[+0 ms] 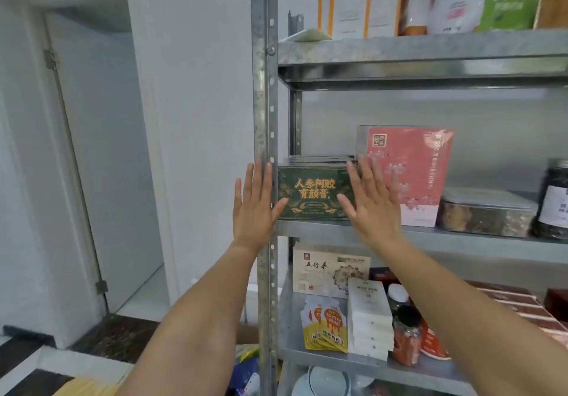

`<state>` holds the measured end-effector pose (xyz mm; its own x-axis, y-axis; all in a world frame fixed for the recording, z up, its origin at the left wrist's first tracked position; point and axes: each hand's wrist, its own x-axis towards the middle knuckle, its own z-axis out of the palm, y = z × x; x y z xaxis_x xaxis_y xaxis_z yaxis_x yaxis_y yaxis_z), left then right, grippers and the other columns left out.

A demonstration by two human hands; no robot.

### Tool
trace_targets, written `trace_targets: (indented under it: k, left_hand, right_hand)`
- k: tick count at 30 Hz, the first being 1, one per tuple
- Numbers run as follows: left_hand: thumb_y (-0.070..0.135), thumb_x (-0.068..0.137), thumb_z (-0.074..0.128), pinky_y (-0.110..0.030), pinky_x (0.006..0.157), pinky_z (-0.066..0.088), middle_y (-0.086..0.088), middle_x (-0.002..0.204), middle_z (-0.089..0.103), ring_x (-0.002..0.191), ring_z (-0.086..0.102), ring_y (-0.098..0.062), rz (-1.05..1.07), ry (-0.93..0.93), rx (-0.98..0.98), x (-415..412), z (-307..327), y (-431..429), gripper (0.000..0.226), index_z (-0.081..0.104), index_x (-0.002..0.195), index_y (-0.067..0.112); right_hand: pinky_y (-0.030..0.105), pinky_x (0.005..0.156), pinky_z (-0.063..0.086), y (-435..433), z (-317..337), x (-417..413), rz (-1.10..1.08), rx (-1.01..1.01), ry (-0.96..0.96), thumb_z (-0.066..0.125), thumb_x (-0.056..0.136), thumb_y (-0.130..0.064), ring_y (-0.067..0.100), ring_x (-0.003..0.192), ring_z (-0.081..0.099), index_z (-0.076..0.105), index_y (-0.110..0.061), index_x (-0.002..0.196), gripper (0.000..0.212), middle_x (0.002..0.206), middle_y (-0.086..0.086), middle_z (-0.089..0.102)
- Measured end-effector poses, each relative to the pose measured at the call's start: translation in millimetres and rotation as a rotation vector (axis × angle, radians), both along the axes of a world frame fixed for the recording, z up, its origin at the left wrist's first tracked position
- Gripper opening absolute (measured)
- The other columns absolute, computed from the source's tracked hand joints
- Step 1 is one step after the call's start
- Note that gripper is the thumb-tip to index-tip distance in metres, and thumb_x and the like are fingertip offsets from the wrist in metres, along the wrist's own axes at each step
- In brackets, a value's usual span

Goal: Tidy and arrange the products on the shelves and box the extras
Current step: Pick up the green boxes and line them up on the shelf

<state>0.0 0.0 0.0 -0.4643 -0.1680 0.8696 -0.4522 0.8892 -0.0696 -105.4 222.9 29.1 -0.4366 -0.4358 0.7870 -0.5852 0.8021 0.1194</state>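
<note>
One view only, head-worn, wide-angle, so nothing overlaps with a second camera. It looks forward and slightly down, close to a metal shelf rack that fills the right two thirds. The rack's front post runs top to bottom near centre. Both forearms reach in from the bottom edge, left hand and right hand raised at middle-shelf height. A white wall and door take the left side, farther off. Edges bend from lens distortion.

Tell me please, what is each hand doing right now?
Left hand: open, flat, holding nothing, beside the green box.
Right hand: open, flat, holding nothing.
</note>
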Motion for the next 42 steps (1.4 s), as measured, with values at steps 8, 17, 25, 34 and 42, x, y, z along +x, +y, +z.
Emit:
trace_targets:
  k: [8,17,25,34,42]
  left_hand:
    - [0.06,0.099,0.003,-0.042,0.121,0.0,-0.008,0.162,-0.012,0.15,-0.016,-0.021,-0.04,0.036,0.023,-39.5,-18.9,-22.5,0.073,-0.006,0.155,0.014]
    - [0.057,0.101,0.007,-0.038,0.12,-0.005,-0.005,0.162,-0.003,0.148,-0.023,-0.016,-0.157,0.14,-0.012,-47.6,-22.0,-31.2,0.068,-0.018,0.153,0.021]
    - [0.057,0.101,0.002,-0.039,0.12,-0.002,-0.008,0.162,-0.003,0.148,-0.023,-0.018,-0.15,0.099,0.012,-43.1,-19.9,-28.0,0.069,-0.001,0.154,0.014]
    - [0.061,0.098,0.0,-0.04,0.12,-0.003,-0.011,0.161,-0.006,0.148,-0.015,-0.021,-0.045,-0.026,0.034,-33.0,-16.8,-22.6,0.076,-0.003,0.155,0.011]
    - [0.067,0.097,0.007,-0.038,0.12,-0.013,-0.003,0.16,-0.027,0.15,-0.018,-0.021,-0.149,-0.072,0.094,-22.6,-13.4,-18.1,0.081,-0.004,0.156,0.013]
  right_hand:
    - [0.05,0.119,0.003,-44.2,15.2,-7.4,0.036,0.132,0.143,0.023,0.099,-0.055,0.026,0.149,0.017,0.023,-0.007,0.152,0.072,0.161,0.012,0.019]
    - [0.049,0.116,0.025,-49.0,16.0,-19.0,0.165,0.146,0.079,0.023,0.095,-0.057,0.033,0.13,0.045,0.038,-0.005,0.147,0.075,0.138,0.016,0.05]
    - [0.047,0.113,0.022,-49.2,24.6,-26.5,0.091,0.189,0.021,0.029,0.096,-0.056,0.026,0.129,0.038,0.035,-0.014,0.145,0.065,0.137,0.008,0.045]
    - [0.039,0.112,0.022,-34.5,37.5,-25.9,0.159,0.141,-0.093,0.037,0.098,-0.051,0.025,0.134,0.036,0.037,-0.022,0.141,0.052,0.142,0.004,0.045]
    - [0.037,0.113,0.021,-21.3,39.9,-20.7,0.301,0.097,-0.145,0.053,0.097,-0.033,0.025,0.135,0.034,0.038,-0.02,0.142,0.05,0.144,0.006,0.044]
